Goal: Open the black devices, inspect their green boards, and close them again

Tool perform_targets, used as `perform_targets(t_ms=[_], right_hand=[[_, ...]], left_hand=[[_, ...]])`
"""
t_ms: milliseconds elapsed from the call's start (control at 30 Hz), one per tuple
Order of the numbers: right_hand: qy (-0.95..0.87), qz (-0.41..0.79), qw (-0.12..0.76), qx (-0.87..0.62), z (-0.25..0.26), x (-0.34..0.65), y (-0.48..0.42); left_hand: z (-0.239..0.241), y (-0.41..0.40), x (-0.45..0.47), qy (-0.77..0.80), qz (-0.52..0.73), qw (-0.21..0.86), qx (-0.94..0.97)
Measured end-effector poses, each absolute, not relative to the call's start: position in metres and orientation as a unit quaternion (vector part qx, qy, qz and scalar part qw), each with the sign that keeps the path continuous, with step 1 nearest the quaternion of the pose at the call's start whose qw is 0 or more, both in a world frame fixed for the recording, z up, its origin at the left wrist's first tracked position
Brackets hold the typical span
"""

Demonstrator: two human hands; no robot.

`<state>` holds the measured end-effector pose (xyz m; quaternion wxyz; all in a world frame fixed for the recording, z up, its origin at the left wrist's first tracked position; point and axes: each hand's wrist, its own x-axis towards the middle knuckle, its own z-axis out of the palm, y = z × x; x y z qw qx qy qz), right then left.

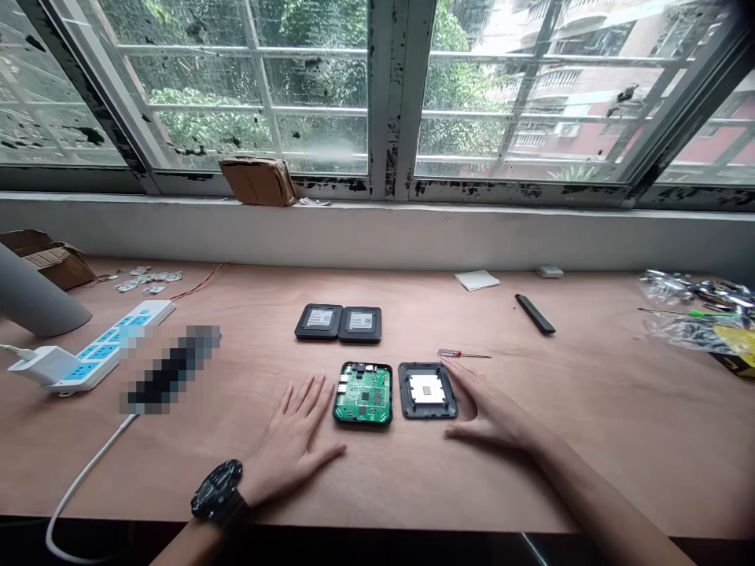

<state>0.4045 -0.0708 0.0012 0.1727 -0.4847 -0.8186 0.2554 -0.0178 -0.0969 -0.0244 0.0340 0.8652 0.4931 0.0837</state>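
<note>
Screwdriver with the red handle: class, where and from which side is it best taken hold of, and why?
Probably by the red handle, the thicker left end of the screwdriver, pinched from above: it lies flat on the table, its thin shaft pointing right. The right hand lies nearest, fingertips just below the handle.

1. Wooden table [590, 440], running below the window wall.
2. Front centre: open case [362, 393] with green board; black cover [428, 390] just right of it, apart.
3. Behind: two closed units [339, 322], side by side, touching.
4. Screwdriver [463, 354] near cover's far corner.
5. Left: power strip [112, 344], packets [150, 281], carton [50, 255].
6. Right: black bar [534, 313], white pad [476, 280], bags [696, 314].
7. Left hand [295, 444] flat beside case; right hand [489, 413] beside cover.
</note>
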Motion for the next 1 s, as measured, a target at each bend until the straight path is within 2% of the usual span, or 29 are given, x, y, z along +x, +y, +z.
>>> perform_targets(t_ms=[267, 467, 600, 800, 900, 1000], right_hand=[[-0.833, 0.232, 0.159, -0.477, 0.0, 0.401, -0.061], [-0.83, 0.221, 0.24, -0.453, -0.004, 0.397, -0.062], [-0.782, 0.319, 0.344, -0.411, -0.014, 0.405, -0.057], [-0.599, 0.49, 0.493, -0.398, -0.013, 0.408, -0.053], [-0.567, 0.543, 0.504, -0.359, 0.002, 0.396, -0.052], [-0.646, 0.504, 0.464, -0.337, 0.023, 0.376, -0.045]], left_hand=[[-0.003, -0.088, -0.033, 0.477, 0.097, 0.215, 0.847], [0.013, -0.038, -0.029, 0.431, 0.155, 0.28, 0.844], [0.008, -0.019, -0.007, 0.398, 0.163, 0.272, 0.861], [-0.004, -0.021, 0.023, 0.352, 0.162, 0.263, 0.884], [-0.003, -0.022, 0.021, 0.354, 0.178, 0.279, 0.875], [-0.001, -0.018, 0.012, 0.375, 0.239, 0.298, 0.845]])
